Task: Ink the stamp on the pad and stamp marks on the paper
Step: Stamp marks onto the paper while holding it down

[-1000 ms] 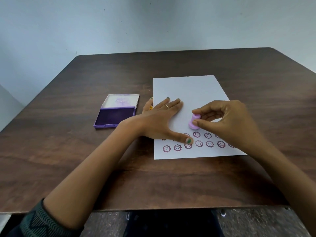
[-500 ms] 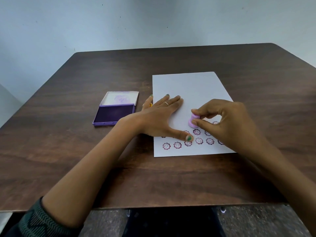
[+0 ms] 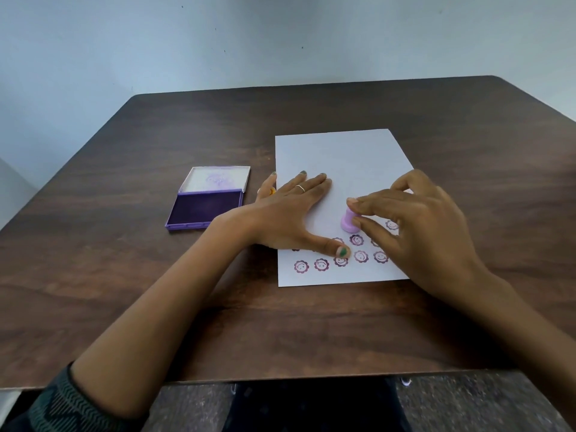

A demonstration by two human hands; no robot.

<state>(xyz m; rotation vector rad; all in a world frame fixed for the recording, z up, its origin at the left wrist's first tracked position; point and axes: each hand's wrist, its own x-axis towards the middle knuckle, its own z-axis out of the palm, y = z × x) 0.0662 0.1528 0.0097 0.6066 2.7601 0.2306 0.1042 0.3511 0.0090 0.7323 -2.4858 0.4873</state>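
Lilac plastic, the stamp (image 3: 349,222) is standing on the paper (image 3: 343,157), pinched by the right hand (image 3: 414,226). The left hand (image 3: 290,218) is lying flat, fingers (image 3: 314,182) spread, pinning the sheet. Rocking the stamp while lifting risks smearing; the ink pad (image 3: 205,210) is lying open nearby.

Left hand (image 3: 280,219): bare, with a thin pale ring (image 3: 300,188) on one finger and green polish on the nails, clearest on the thumbnail (image 3: 343,252); a small yellow-orange item shows at the little finger, its nature unclear. Left sleeve (image 3: 67,406): dark knit with a grey-green zigzag pattern, pushed up the forearm at the near left corner. Right hand (image 3: 417,232): bare, forearm uncovered as far as visible.
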